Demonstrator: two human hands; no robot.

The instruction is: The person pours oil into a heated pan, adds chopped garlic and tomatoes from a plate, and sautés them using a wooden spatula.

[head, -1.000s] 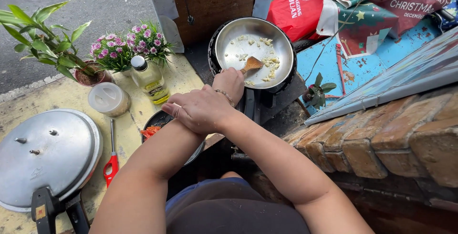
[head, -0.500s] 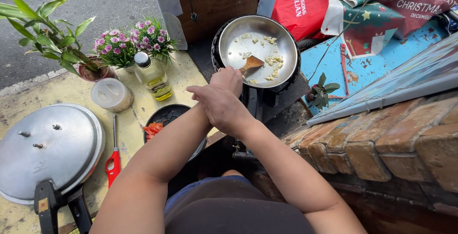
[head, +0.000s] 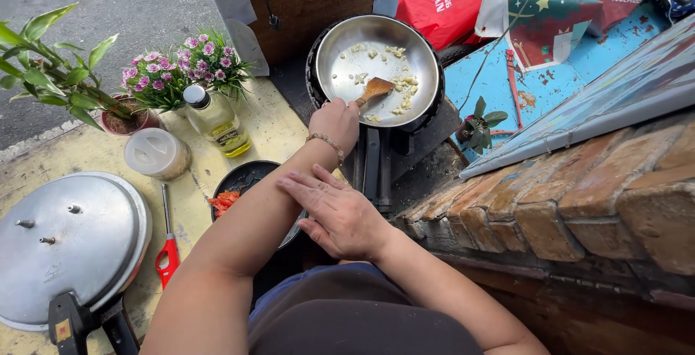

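A wooden spatula [head: 375, 90] is gripped by the left hand [head: 334, 123], fingers curled tight round its handle, with the blade down among pale chopped bits, garlic by the look of it, in the steel pan [head: 340, 44]. The pan is sat on a dark burner up against a wooden panel, so it's at the far end of the reach.

The right hand [head: 339, 214] isn't holding anything. It's laid flat, fingers together and loosely stretched, resting across the left forearm just above a dark bowl [head: 250, 181] with chopped red stuff in it, tomato maybe.

What could go wrong, as a guess: the bits are spread pretty thin across the pan, so some could get scorched if they're left unstirred on one side. The pan isn't being steadied by anything, so a hard push with the spatula could get it shifted on the burner. The forearm is stretched right over the bowl too, so that could be knocked if the elbow gets dropped.

An oil bottle [head: 216, 120] and a lidded plastic tub [head: 155, 154] are parked near the yellow counter [head: 271, 127] edge by the flower pots. A big metal lid [head: 65, 246] and a red lighter [head: 168, 257] are further left, well out of the way.
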